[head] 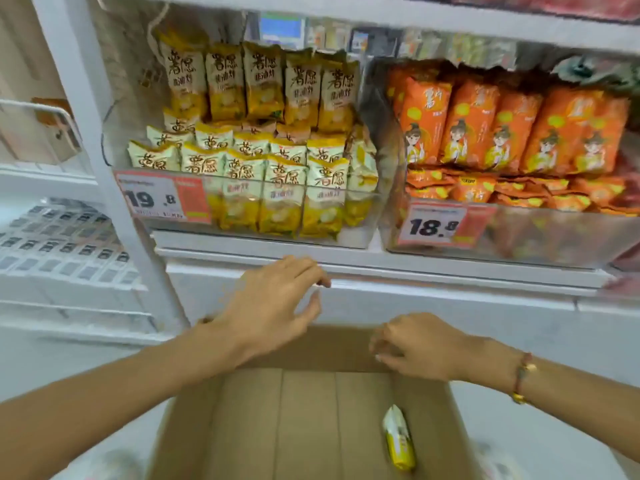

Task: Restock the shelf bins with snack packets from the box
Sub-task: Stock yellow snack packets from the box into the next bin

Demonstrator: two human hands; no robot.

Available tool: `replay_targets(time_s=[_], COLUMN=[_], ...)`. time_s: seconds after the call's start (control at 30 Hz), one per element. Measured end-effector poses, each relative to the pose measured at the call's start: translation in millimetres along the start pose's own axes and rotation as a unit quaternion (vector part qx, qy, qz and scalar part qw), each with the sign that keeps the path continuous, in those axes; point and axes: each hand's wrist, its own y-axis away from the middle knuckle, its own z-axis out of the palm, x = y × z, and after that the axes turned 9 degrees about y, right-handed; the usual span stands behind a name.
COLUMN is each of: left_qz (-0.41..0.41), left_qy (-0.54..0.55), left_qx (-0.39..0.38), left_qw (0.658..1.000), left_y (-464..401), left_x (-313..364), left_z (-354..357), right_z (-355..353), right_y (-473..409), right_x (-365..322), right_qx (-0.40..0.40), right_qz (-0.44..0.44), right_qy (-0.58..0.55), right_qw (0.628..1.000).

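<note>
bare left hand [273, 303] spread, fingers relaxed, holding nothing, hovering above the cardboard box [311, 410]; right hand [420, 346] loosely curled at the far box wall, grip on it cannot be told. one yellow packet [398, 438] lies on the box floor, right side. yellow bin [249, 174] above looks nearly full. judged step: fetching the last packet; next move calls for reaching down to it

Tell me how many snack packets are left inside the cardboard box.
1. A single yellow packet lies on the floor of the box, near its right wall. The near end of the box is out of view, so more may be hidden.
</note>
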Motion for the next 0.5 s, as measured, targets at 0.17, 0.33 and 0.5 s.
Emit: replay_targets(time_s=[0.17, 0.33, 0.5], left_qz=[-0.243, -0.420, -0.392], left_qy=[0.088, 0.203, 0.292], left_qx=[-0.137, -0.261, -0.501], left_qw=[0.956, 0.845, 0.714], left_y=[59, 128, 180], left_x=[4, 31, 64], left_z=[111, 201, 261], right_z=[86, 169, 221], right_y=[-33, -35, -31], right_x=[10, -2, -12], right_qx=[-0.093, -0.157, -0.247], right_qz=[0.037, -0.003, -0.094], right_qy=[0.025, 0.097, 0.214], right_qw=[0.995, 0.983, 0.941])
